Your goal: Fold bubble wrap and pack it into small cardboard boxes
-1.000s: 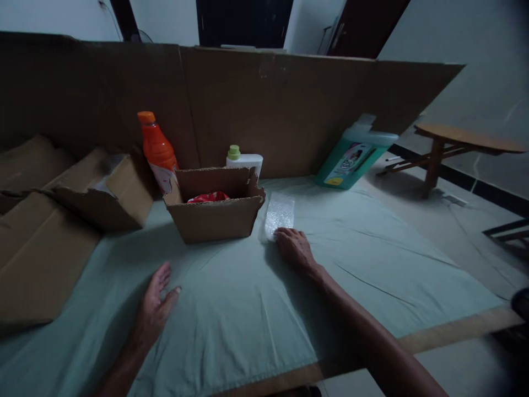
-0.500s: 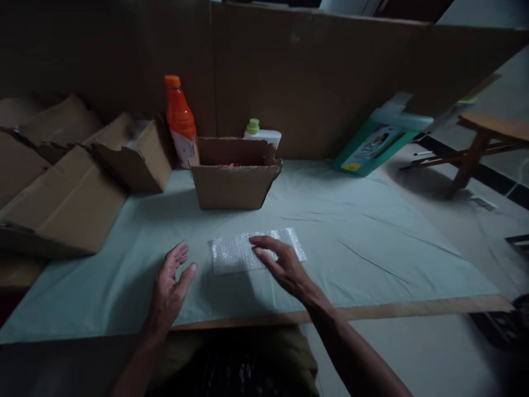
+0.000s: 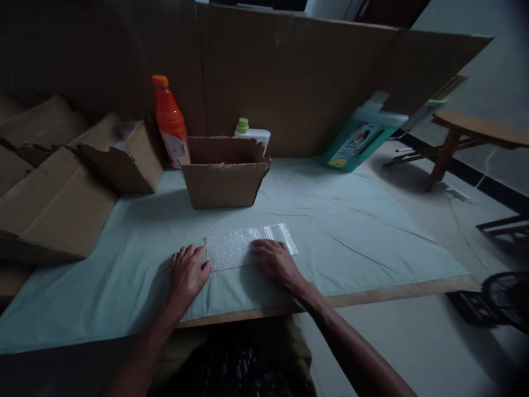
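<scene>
A flat bubble wrap pouch [image 3: 231, 248] lies on the pale green cloth near the table's front edge. At its left end is my left hand [image 3: 188, 275], palm down, with fingers stretched over the cloth and the thumb apart. The fingertips and thumb come up to the pouch's left edge; no firm hold shows. My right hand [image 3: 278, 266] rests palm down on the right half of the pouch, fingers laid forward and slightly bent. Its thumb is mostly hidden beneath it.
Behind the pouch stands an open cardboard box [image 3: 223, 186] with something red inside. An orange bottle [image 3: 170, 121], a white bottle with a green cap [image 3: 252, 132] and a teal jug [image 3: 359, 138] line the cardboard backboard [image 3: 297, 82]. Several cardboard boxes [image 3: 58, 204] crowd the left.
Both hands have come down: the left from above the cloth to the pouch's left edge, the right onto the pouch. The whole view has shifted slightly.
</scene>
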Demonstrator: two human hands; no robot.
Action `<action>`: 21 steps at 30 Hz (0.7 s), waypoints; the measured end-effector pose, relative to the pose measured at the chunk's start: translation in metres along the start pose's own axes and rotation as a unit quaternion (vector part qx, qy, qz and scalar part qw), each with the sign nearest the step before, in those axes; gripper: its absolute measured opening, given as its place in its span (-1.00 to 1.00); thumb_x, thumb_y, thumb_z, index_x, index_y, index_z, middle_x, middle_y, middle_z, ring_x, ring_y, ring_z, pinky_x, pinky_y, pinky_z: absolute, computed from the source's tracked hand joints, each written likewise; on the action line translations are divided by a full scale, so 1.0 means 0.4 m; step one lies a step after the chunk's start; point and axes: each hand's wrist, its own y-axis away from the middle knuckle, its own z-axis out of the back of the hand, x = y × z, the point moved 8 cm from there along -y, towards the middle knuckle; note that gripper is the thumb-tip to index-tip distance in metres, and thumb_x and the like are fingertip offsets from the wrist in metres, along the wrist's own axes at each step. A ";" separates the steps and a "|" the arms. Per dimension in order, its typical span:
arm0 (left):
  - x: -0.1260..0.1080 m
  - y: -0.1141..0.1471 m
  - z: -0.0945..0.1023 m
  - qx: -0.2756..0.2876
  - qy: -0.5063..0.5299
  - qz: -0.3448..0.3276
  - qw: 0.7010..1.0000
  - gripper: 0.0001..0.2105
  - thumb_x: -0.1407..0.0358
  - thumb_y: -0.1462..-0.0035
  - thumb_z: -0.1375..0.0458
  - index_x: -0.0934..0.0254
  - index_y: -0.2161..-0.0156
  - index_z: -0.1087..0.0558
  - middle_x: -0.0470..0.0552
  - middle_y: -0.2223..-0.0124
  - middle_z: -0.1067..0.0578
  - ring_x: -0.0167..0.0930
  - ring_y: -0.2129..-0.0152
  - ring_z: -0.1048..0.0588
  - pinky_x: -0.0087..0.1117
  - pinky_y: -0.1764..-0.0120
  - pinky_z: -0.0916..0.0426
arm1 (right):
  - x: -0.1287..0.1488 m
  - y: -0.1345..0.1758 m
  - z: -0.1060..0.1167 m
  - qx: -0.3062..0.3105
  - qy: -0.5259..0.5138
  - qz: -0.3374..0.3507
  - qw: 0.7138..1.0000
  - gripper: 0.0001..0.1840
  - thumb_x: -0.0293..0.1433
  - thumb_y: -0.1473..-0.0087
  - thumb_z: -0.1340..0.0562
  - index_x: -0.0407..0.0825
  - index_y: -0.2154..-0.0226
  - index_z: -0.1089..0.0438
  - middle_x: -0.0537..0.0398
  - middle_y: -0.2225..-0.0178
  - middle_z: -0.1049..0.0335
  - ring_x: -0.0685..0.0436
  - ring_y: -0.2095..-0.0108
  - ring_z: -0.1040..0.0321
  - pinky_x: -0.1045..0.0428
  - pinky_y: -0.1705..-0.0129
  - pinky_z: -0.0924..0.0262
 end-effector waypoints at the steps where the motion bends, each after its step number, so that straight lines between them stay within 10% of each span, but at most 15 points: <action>1: 0.001 -0.001 0.002 0.005 -0.001 0.004 1.000 -0.69 0.27 -0.24 -0.11 0.27 -0.04 -0.50 0.13 0.07 -0.56 -0.12 0.05 -0.47 -0.13 0.03 -0.31 | -0.058 0.015 0.027 -0.019 0.016 -0.044 0.999 -0.79 -0.41 -0.24 -0.20 0.01 0.14 -0.55 -0.06 -0.07 -0.51 -0.26 -0.06 -0.42 -0.21 -0.06 -0.21; 7: -0.016 -0.005 0.000 0.031 0.005 0.021 0.999 -0.81 0.32 -0.24 -0.08 0.28 0.15 -0.53 0.13 0.11 -0.55 -0.16 0.07 -0.49 -0.19 0.06 -0.29 | -0.237 -0.007 0.137 -0.074 0.082 -0.152 0.982 -0.63 -0.41 -0.21 -0.20 -0.03 -0.06 -0.46 -0.15 -0.15 -0.43 -0.31 -0.10 -0.38 -0.21 -0.09 -0.21; 14: -0.018 -0.021 0.013 -0.005 0.009 -0.003 1.000 -0.82 0.43 -0.23 -0.02 0.25 0.30 -0.46 0.06 0.25 -0.58 -0.24 0.20 -0.54 -0.25 0.14 -0.27 | -0.198 -0.045 0.106 0.000 0.053 -0.148 0.988 -0.87 -0.44 -0.16 -0.23 -0.08 0.25 -0.50 -0.12 0.06 -0.54 -0.28 0.01 -0.44 -0.11 -0.03 -0.24; 21: -0.038 -0.137 0.106 -0.094 0.034 -0.119 0.988 -0.86 0.47 -0.15 -0.06 0.22 0.31 -0.44 0.05 0.27 -0.59 -0.25 0.25 -0.53 -0.24 0.16 -0.30 | -0.069 0.176 0.045 0.002 -0.251 -0.148 0.957 -0.29 -0.25 -0.19 -0.18 -0.03 -0.35 -0.11 0.12 0.37 -0.47 -0.10 0.37 -0.42 0.01 0.26 -0.29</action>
